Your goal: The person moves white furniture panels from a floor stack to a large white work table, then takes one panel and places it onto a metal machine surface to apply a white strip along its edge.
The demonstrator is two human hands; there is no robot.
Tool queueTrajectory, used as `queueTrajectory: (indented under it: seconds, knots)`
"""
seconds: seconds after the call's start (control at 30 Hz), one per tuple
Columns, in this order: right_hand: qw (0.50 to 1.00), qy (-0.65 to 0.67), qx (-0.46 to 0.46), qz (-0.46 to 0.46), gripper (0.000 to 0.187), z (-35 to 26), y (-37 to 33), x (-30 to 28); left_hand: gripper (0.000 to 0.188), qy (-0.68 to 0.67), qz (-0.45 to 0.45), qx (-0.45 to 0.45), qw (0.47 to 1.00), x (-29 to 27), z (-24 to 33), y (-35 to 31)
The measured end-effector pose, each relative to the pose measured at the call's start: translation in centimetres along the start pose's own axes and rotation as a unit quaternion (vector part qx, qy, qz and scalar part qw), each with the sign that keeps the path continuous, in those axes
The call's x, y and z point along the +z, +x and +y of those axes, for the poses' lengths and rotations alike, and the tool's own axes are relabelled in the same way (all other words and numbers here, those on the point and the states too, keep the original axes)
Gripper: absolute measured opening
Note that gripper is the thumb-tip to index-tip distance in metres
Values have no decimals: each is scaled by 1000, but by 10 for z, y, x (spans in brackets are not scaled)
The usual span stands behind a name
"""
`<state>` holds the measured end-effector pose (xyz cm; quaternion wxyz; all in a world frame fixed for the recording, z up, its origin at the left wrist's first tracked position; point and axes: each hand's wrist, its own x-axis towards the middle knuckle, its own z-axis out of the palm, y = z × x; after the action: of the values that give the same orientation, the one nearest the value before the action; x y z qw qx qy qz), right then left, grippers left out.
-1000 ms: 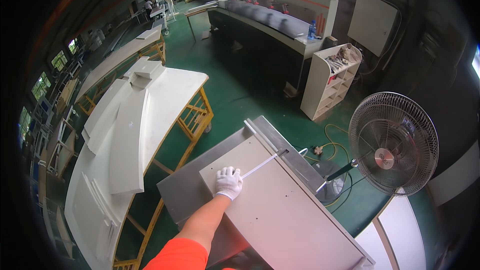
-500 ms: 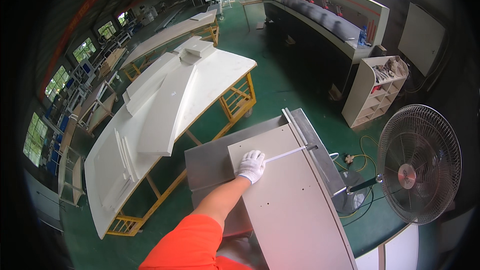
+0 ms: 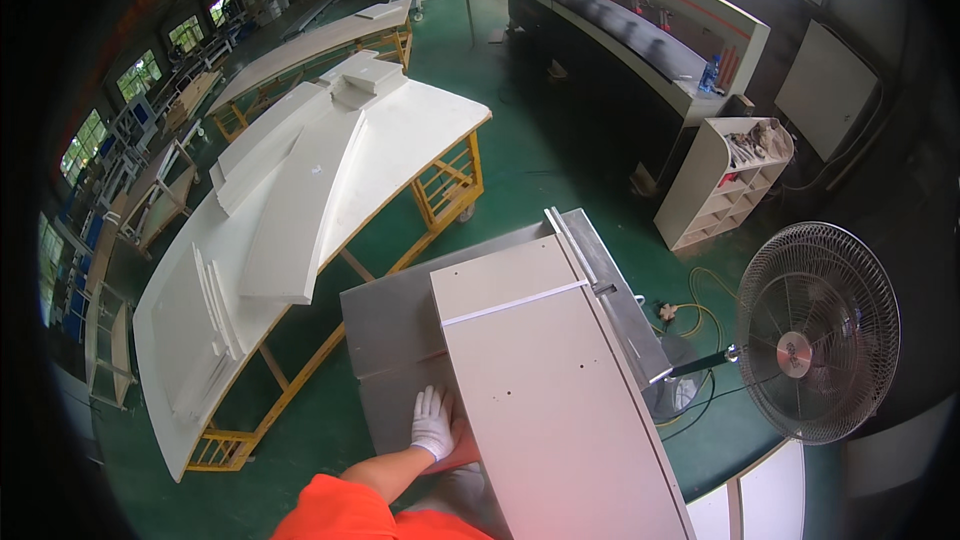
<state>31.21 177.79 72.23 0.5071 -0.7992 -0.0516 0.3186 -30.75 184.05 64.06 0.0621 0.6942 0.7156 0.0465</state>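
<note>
My left hand [image 3: 432, 425], in a white work glove, lies with its fingers stretched out against the near left side of a stack of beige panels [image 3: 560, 410]. Whether the palm presses on the panel edge or on the metal top, I cannot tell. A white strap [image 3: 515, 303] runs across the far part of the stack, over its upper face and down the left edge. Beneath the stack is a grey metal table [image 3: 385, 340], with a raised metal rail [image 3: 615, 310] along its right side. A few small dark holes dot the upper panel. My right hand does not show.
To the left stands a yellow-framed trolley [image 3: 445, 180] carrying white boards [image 3: 300, 210]. A standing fan [image 3: 815, 335] is close on the right, with cables [image 3: 700, 300] on the floor. Farther back are a shelf unit [image 3: 725, 180] and a long dark machine [image 3: 600, 80].
My left hand has come off the panel's upper face and moved back toward me to the stack's left side. The strap now lies fully across the panel. The whole view has shifted slightly.
</note>
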Motion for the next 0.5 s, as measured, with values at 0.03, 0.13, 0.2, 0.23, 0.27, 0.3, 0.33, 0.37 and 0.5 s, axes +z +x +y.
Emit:
queueTrajectory:
  seconds: [0.03,0.13,0.2,0.23,0.27,0.3,0.33,0.37,0.5]
  knots:
    - [999,35,23,-8,80,9,-18,0,79,-7,-10,-3,1000,-2,1,-1]
    - [987,129,85,-35,80,35,-70,2,79,-19,-14,-3,1000,-11,1,1]
    - [975,177,119,-54,80,50,-97,6,76,-36,7,1,999,-3,-2,-2]
    - [970,195,134,-63,80,55,-108,5,75,-43,19,4,999,1,-4,-2]
    - [963,211,149,-77,81,60,-116,5,73,-45,27,3,999,4,-6,-2]
    - [959,221,158,-85,81,61,-122,5,72,-53,34,4,998,7,-3,-1]
    - [954,229,169,-96,81,66,-129,7,71,-60,40,2,997,9,-3,-2]
    - [949,236,179,-109,81,70,-135,14,69,-66,40,1,997,9,-7,-3]
    - [930,263,201,-160,82,87,-147,34,64,-103,68,10,992,4,-9,-4]
